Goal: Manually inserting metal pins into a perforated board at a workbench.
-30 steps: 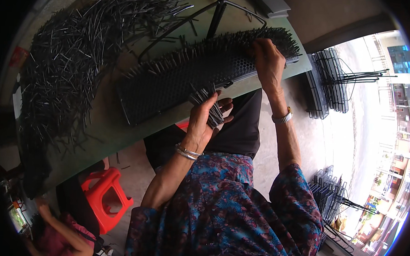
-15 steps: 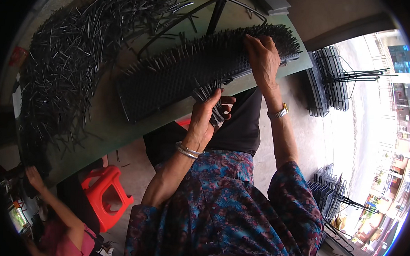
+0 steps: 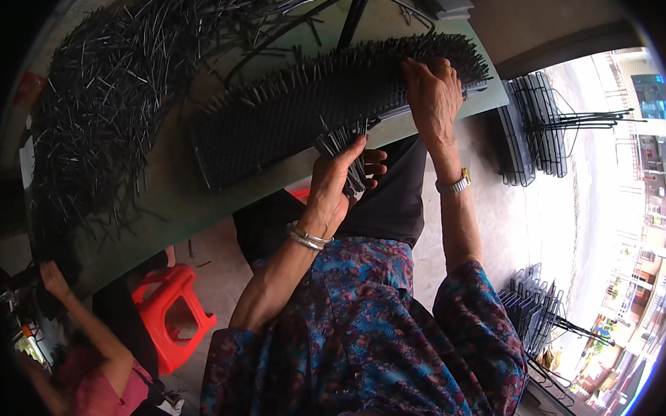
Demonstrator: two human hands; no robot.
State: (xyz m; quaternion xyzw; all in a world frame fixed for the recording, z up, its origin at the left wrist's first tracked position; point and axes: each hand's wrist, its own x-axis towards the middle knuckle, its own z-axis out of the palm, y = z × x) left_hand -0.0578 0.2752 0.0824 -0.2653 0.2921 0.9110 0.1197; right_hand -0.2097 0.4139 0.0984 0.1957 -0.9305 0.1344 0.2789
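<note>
A dark perforated board (image 3: 269, 138) lies aslant on the green table, full of small holes. Along its far part, many short black strips (image 3: 316, 77) stand upright in rows. My left hand (image 3: 329, 185) is closed round a bundle of thin black strips (image 3: 339, 145), held at the board's near edge. Over the board's right end is my right hand (image 3: 436, 101), its fingertips pinched together against the standing strips. Whatever is between those fingertips is hidden. A large heap of loose black strips (image 3: 115, 102) covers the table's left side.
Behind the board stands a black metal frame (image 3: 350, 23). A red plastic stool (image 3: 172, 320) is on the floor at lower left, beside a co-worker in a pink top (image 3: 113, 392). Black wire racks (image 3: 548, 132) stand on the floor to the right, with more racks (image 3: 533, 313) lower down.
My right hand has shifted slightly to the right along the standing strips. My left hand keeps the bundle in nearly the same place. The co-worker's arm has moved a little.
</note>
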